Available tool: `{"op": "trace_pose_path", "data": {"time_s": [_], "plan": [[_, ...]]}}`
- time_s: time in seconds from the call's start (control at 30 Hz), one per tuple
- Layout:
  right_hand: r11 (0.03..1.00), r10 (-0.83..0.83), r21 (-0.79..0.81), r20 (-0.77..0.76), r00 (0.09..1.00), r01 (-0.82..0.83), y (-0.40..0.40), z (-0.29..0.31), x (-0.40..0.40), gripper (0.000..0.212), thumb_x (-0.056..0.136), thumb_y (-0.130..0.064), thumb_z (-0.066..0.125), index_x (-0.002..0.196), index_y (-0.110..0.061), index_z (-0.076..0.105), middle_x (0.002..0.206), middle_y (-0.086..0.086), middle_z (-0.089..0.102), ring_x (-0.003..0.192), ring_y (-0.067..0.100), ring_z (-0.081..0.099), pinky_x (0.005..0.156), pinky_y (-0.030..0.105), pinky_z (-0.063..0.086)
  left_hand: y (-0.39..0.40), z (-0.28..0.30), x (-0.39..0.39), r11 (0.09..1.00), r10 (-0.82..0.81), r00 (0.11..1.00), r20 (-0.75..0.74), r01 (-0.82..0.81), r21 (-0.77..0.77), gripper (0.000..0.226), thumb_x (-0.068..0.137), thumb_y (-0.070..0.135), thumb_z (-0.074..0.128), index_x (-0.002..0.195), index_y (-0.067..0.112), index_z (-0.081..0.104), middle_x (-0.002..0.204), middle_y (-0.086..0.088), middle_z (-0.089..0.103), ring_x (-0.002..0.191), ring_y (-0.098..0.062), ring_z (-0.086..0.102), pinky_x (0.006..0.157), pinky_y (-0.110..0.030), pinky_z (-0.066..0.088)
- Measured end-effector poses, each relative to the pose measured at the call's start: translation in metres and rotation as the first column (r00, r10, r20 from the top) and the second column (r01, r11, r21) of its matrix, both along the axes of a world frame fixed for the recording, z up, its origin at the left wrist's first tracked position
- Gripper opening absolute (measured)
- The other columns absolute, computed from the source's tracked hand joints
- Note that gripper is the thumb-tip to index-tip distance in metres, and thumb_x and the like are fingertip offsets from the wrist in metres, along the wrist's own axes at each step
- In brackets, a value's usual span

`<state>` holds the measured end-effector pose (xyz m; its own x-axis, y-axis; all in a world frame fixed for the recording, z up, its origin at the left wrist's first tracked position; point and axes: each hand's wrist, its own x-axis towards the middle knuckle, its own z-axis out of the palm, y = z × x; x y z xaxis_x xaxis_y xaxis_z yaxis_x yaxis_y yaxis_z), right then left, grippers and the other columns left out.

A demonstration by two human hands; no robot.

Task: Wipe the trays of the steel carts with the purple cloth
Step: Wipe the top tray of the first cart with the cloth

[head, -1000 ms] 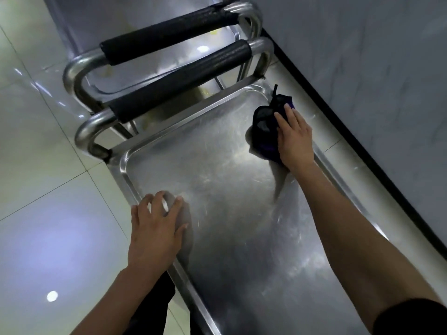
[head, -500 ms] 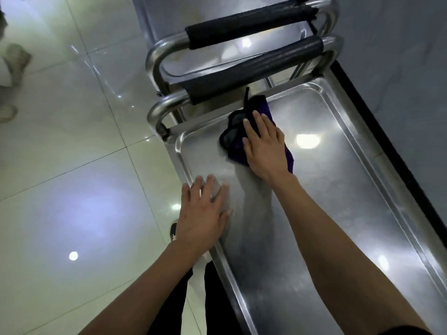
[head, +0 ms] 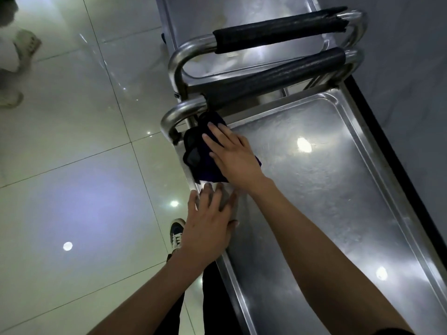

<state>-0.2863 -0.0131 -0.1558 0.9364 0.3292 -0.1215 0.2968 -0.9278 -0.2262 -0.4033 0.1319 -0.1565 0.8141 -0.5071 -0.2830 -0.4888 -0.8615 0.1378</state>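
- right hand [head: 233, 155] flat, fingers straight, pressing dark purple cloth [head: 202, 153] into shiny steel cart tray [head: 338, 189] corner
- left hand [head: 208, 228] spread flat on tray's near rim

Glossy pale tiled floor [head: 72, 165] fills the left. Dark sneaker with white laces [head: 176, 234] at lower centre. Light shoes [head: 26, 48] at upper left. Grey wall [head: 411, 56] at right.

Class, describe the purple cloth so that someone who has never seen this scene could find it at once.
Find the near steel cart's tray beside the dark wall. At its far left corner, below the black padded handle, the right hand presses flat on the purple cloth. It is the only soft, dark, crumpled thing on the shiny metal.
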Motion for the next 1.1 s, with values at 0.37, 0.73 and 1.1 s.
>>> {"op": "trace_pose_path", "data": {"time_s": [0.37,0.73,1.1], "plan": [[0.915,-0.4,0.067,0.044,0.915,0.397,-0.135,0.003,0.013,0.048,0.107,-0.021,0.04,0.154,-0.018,0.038,0.166,0.003,0.022,0.153,0.024,0.018,0.117,0.042,0.025,-0.021,0.009,0.001,0.998,-0.006,1.0,-0.02,0.007,0.055,0.07,0.09,0.054,0.04,0.15,0.018,0.036,0.151,-0.021,0.033,0.14,-0.048,0.027,0.109,-0.068,0.02],[0.691,-0.722,0.063,0.041,0.69,0.72,-0.24,0.0,0.026,0.047,0.109,-0.027,0.031,0.156,-0.019,0.035,0.166,0.007,0.022,0.154,0.026,0.017,0.121,0.047,0.02,-0.053,0.01,0.014,0.996,-0.011,1.0,-0.004,0.011,0.091,0.073,0.082,0.061,0.047,0.138,0.015,0.047,0.142,-0.022,0.04,0.134,-0.05,0.033,0.103,-0.068,0.027],[0.612,-0.79,0.083,0.01,0.613,0.787,-0.245,-0.001,-0.01,0.047,0.108,-0.027,0.033,0.154,-0.017,0.038,0.165,0.008,0.024,0.152,0.03,0.021,0.121,0.047,0.021,-0.063,-0.001,0.017,0.994,-0.015,0.999,0.028,0.012,0.107,0.083,0.077,0.075,0.045,0.139,0.019,0.045,0.141,-0.018,0.04,0.131,-0.046,0.035,0.098,-0.066,0.032]]}}
